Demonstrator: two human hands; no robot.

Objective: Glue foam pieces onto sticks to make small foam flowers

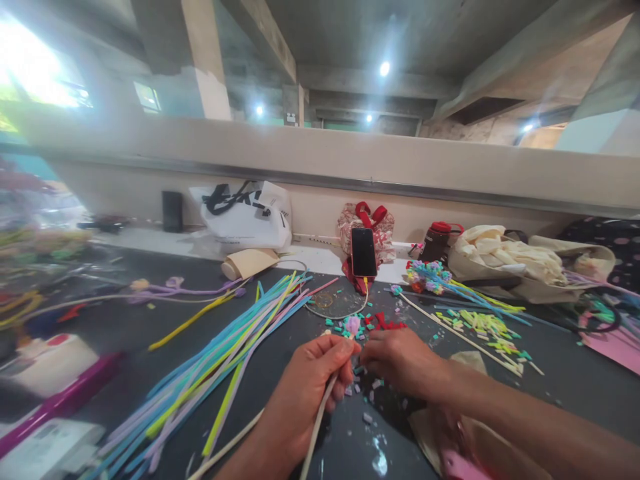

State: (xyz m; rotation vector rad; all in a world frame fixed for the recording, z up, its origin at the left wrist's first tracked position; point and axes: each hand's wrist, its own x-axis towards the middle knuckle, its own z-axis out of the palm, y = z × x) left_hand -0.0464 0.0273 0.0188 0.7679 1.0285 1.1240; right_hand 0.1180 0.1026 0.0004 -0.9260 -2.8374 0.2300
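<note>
A cream stem [319, 421] is pinched in the left hand [313, 373], lilac tip [353, 325] at one o'clock; at three, the right hand [403, 360] is curled, any hold unclear. Steadiness is called for.

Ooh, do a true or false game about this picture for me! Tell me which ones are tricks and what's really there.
1. The left hand holds a pale stem. True.
2. The phone lies flat on the table. False: it is propped up in front of a red-and-white patterned bag.
3. The big bunch of craft stems is all red. False: it has blue, yellow and light purple ones.
4. The white bag is left of the phone. True.
5. The bottle has a green cap. False: its cap is red.
</note>
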